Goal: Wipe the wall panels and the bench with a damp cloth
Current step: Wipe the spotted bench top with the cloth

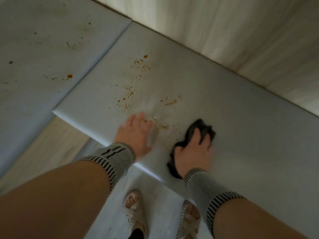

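- Your right hand (193,149) lies on top of the cloth (201,131), fingers curled over it and gripping it, pressing it down on the bench (241,135).
- The cloth is dark and bunched; part of it sticks out ahead of your fingertips, part trails back under your palm to the bench's near edge.
- Your left hand (133,133) is flat on the bench just left of the cloth, fingers spread and straight, holding nothing. Fingertips dent the padding, so the surface puckers there.
- The two hands are near each other but apart; a strip of bare bench lies between them.
- Stains (138,71): orange-brown spatter on the bench ahead of your left hand, running from a dense cluster further up to drips and a short smear just ahead of the cloth. A few spots sit between your hands.
- The bench is pale grey-blue and padded, running diagonally from centre to right.
- A second padded panel (43,49) meets the bench at upper left and carries its own scattered spots, including one larger blot low down.
- A pale wood-grain wall (241,31) runs behind the bench at upper right.
- Both wrists wear striped knit cuffs (119,156).
- Your feet, in woven sandals (136,213), stand on a light floor (158,195) below the bench edge.
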